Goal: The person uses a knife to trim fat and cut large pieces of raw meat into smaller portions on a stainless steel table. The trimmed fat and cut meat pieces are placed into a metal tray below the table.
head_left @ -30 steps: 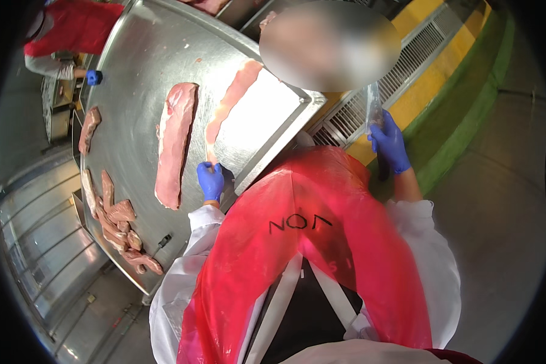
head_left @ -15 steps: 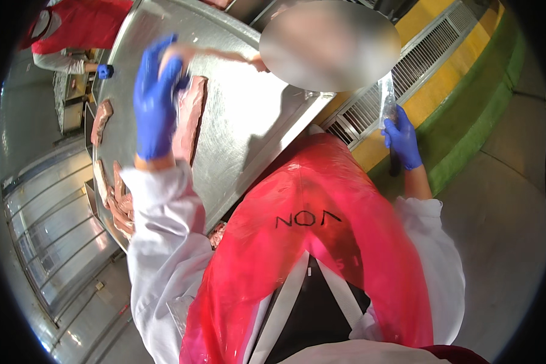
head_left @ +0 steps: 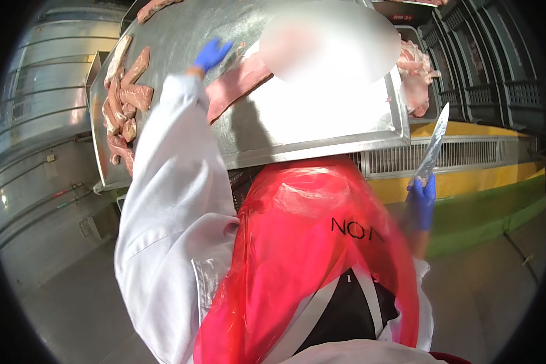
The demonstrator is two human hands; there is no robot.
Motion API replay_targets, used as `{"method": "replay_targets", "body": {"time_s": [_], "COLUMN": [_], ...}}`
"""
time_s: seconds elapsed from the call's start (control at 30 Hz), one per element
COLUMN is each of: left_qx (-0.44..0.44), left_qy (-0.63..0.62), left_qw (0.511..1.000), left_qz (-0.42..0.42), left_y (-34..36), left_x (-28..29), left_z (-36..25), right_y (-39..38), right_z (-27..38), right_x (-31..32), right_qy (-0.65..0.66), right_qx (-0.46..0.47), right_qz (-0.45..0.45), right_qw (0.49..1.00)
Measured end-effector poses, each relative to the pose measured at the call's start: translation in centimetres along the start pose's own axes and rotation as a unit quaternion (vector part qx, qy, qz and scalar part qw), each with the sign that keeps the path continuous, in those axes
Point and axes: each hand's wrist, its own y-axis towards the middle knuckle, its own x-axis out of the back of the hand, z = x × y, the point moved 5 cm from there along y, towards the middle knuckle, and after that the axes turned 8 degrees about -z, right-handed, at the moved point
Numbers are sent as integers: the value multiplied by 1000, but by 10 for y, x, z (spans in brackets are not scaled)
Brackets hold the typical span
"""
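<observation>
My right hand [head_left: 421, 203], in a blue glove, is wrapped round the handle of a knife [head_left: 432, 147], its blade pointing up and away beside the table's right end. Over the metal table [head_left: 249, 142] my left hand [head_left: 212, 54], also blue-gloved, has its fingers apart and nothing visible in them. Just beyond its fingertips is a small pinkish scrap [head_left: 241, 46]. A long pink strip of meat [head_left: 238, 88] lies on the table, nearest my left hand; a blurred oval covers its far right end.
Several meat pieces [head_left: 134, 96] lie along the table's left edge, and another piece [head_left: 155, 8] at the far left. Right of the table, a container [head_left: 431, 112] holds pale meat trimmings [head_left: 414, 60]. Dark crates [head_left: 497, 91] stand beyond. A metal grating [head_left: 467, 155] runs across a yellow platform.
The view has turned, and the co-worker at upper left is out of sight. My left hand has let go of a thin pink strip and reached farther away. The knife stays in my right hand.
</observation>
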Motion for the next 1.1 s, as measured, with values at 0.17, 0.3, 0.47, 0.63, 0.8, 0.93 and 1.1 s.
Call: {"method": "replay_targets", "body": {"time_s": [0.17,0.3,0.47,0.63,0.8,0.93,1.1], "left_qx": [42,40,21,7,-18,-38,-52], "left_qy": [-14,-29,-62,-72,-84,-83,-85], "left_qw": [999,998,997,997,996,996,995], "left_qz": [15,-26,-34,-19,0,18,26], "left_y": [-172,-207,-225,-226,-221,-218,-218], "left_x": [-27,-26,-15,-16,-11,-12,-13], "left_z": [65,30,10,10,6,8,5], "right_y": [39,91,147,130,89,94,72], "right_z": [36,98,142,105,118,94,98], "right_x": [-104,-282,-449,-441,-446,-448,-436], "right_qy": [-33,-219,-233,-330,-295,-299,-301], "right_qx": [75,311,161,193,157,220,119], "right_qz": [124,161,204,183,174,158,189], "right_qw": [989,911,937,906,926,915,927]}}
